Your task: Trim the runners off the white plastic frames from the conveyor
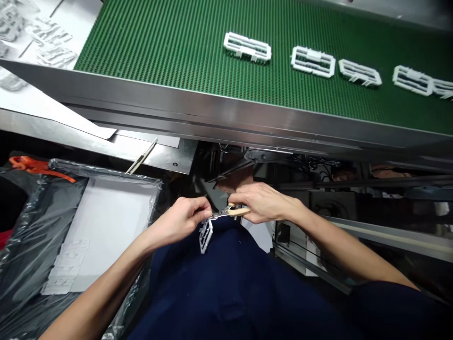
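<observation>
Left hand [184,215] gripping white frame [205,235], right hand [262,202] gripping pliers [238,212], both over lap [230,269], clear of metal conveyor edge [219,106]

Lighting was v. uneven. Belt [148,52] was bright, light seemingly from above; its metal rail [212,107] had a pale sheen. Paper [81,14] top L was nearly blown out, & white pcs [53,42] there looked smeared, low-contrast. Area under rail was dim, much detail lost in shadow; dark apron [226,288] showed few folds. Black plastic [21,283] threw sharp glints. Top R corner fell off to near-black. Wide-angle stretch was obvious twd edges. Nippers [239,212] & held frame [205,236] were fairly clear, tho fine detail was too small to tell.
</observation>
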`<state>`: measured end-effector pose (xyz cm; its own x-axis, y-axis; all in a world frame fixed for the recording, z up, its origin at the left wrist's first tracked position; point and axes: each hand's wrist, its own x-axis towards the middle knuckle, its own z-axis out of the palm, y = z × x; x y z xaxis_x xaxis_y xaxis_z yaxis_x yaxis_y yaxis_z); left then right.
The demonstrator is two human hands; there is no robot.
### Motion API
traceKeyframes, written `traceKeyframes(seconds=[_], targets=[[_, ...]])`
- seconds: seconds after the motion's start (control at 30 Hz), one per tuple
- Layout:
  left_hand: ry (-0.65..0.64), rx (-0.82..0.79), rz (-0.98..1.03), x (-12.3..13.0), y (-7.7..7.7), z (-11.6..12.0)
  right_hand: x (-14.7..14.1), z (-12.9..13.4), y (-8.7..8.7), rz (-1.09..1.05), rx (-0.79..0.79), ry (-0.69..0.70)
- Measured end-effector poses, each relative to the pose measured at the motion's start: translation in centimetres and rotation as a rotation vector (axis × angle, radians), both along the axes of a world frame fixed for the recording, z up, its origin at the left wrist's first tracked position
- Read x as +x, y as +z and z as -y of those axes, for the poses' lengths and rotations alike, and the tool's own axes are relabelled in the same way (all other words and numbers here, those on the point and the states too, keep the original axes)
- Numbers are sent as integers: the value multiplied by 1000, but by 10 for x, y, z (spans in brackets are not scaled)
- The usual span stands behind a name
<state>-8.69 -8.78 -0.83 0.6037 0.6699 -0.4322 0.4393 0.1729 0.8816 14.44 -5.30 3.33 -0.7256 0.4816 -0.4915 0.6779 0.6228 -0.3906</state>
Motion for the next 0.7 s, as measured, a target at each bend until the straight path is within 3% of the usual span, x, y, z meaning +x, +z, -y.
traceKeyframes(seconds=[0.1, 0.2, 0.3, 0.33, 0.4, 0.5, 0.6, 0.7], targets=[[62, -52, 69, -1, -8, -3, 0, -2, -7, -3, -59, -55], [199, -130, 197, 0, -22, -3, 5, 2, -14, -9, -112, -193], [421, -291, 288, 10, -40, 3, 14, 5, -3, -24, -164, -361], [508, -429, 323, 17, -47, 6, 17, 5, 8, -49, -195, -401], [514, -483, 327, 33, -60, 9, 18, 4, 39, -118, -251, -453], [524, -560, 373, 54, -72, 11, 8, -4, 100, -202, -250, -496], [553, -613, 422, 60, -77, 10, -13, -39, 146, -196, 3, -579], [613, -629, 490, 50, -83, 13, -33, -107, 153, -87, 437, -594]])
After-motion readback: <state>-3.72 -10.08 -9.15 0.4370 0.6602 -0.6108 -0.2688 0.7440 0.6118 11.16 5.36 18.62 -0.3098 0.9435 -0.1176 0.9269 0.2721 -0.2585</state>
